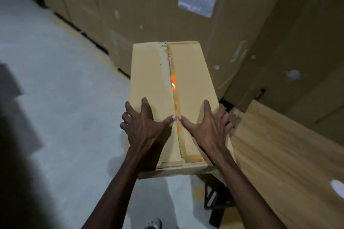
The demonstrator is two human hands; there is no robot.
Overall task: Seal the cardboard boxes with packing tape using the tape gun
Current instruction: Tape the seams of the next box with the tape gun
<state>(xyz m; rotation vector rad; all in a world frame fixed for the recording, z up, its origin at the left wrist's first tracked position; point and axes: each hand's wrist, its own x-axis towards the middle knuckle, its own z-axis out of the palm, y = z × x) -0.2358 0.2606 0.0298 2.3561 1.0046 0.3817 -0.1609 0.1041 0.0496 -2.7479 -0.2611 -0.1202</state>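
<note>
— What is the room like, and what does the work stand on?

— A storeroom with a pale grey concrete floor (55, 98). A wall of tall brown cardboard cartons (149, 15) rises behind and to the right, several bearing white paper labels (197, 2). At the right lies a light wooden tabletop (283, 150), with a dark metal frame (214, 201) showing beneath its near edge.

— How many boxes are being handled?

— One: a long tan cardboard box (189, 72), in the middle of the view, its right side next to the wooden tabletop. Its two top flaps meet along a centre seam, where something orange shows through the gap.

— And the hands?

— Two. The left hand (143, 124) lies spread on the left flap, fingers straight and reaching over the box's edge. The right hand (210, 126) is spread likewise on the right flap. Both thumbs meet at the seam, pressing down; neither hand grasps anything.

— Anything else?

— One light-coloured shoe (153, 224) at the bottom edge.
</note>
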